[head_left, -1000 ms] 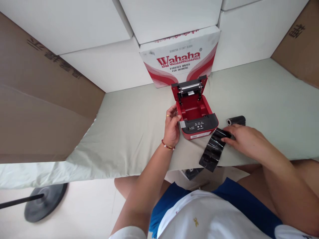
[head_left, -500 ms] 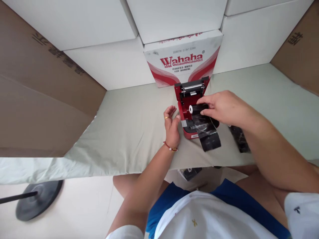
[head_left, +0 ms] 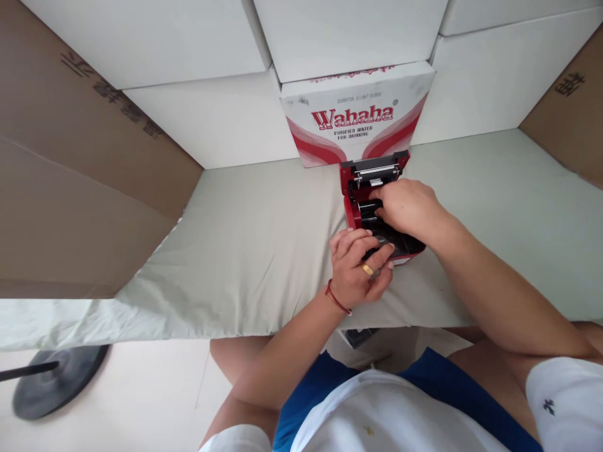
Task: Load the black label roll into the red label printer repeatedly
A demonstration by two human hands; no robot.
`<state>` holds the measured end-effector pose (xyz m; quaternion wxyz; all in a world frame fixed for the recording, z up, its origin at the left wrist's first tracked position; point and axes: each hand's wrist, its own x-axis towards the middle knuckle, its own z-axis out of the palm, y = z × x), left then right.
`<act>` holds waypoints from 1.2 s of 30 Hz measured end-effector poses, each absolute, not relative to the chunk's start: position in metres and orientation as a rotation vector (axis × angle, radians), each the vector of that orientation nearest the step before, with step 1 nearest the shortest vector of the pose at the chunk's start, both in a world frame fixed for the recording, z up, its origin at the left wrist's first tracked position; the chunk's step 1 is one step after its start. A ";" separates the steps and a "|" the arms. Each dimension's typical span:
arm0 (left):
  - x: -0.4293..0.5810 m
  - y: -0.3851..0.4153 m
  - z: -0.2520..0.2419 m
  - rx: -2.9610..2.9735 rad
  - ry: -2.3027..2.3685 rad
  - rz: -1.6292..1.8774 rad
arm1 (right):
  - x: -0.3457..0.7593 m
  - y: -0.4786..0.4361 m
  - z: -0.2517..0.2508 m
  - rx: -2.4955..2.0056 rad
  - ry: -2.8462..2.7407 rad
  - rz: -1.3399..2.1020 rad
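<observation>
A small red and black machine that looks like a label printer (head_left: 350,215) stands on the cloth-covered table, its lid (head_left: 347,179) tipped up at the back. Inside it lies a roll of black film (head_left: 369,208), and its loose end (head_left: 402,242) stretches over the front. My right hand (head_left: 411,206) reaches into the machine from the right, thumb and fingers closed on the roll. At the front left, my left hand (head_left: 358,265) has its fingers curled over the film at the front edge; part of the film is hidden under it.
Behind the machine stands a white and red Wahaha carton (head_left: 358,119), with white boxes (head_left: 221,125) stacked around it. A brown carton (head_left: 94,188) rises on the left, another (head_left: 572,100) at the right. The table's front edge (head_left: 188,338) runs close to my lap.
My right hand has lowered the roll into the machine. My left hand has moved from beside it onto the film at the front. The view has shifted slightly.
</observation>
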<state>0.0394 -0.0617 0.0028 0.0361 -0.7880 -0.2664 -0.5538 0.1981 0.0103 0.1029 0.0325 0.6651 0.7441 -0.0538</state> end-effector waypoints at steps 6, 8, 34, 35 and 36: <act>0.039 -0.062 0.006 -2.392 -0.826 -1.601 | 0.209 0.003 0.107 1.937 2.472 -0.277; 0.039 -0.063 0.007 -2.403 -0.803 -1.600 | 0.225 -0.006 0.113 1.946 2.664 -0.532; 0.029 -0.065 -0.003 -2.533 -0.866 -1.664 | 0.266 -0.052 0.037 1.945 3.593 -0.714; 0.028 -0.063 -0.003 -2.551 -0.890 -1.706 | 0.265 -0.051 0.036 1.929 3.619 -0.724; 0.026 -0.061 -0.003 -2.562 -0.918 -1.789 | 0.264 -0.051 0.036 1.918 3.648 -0.730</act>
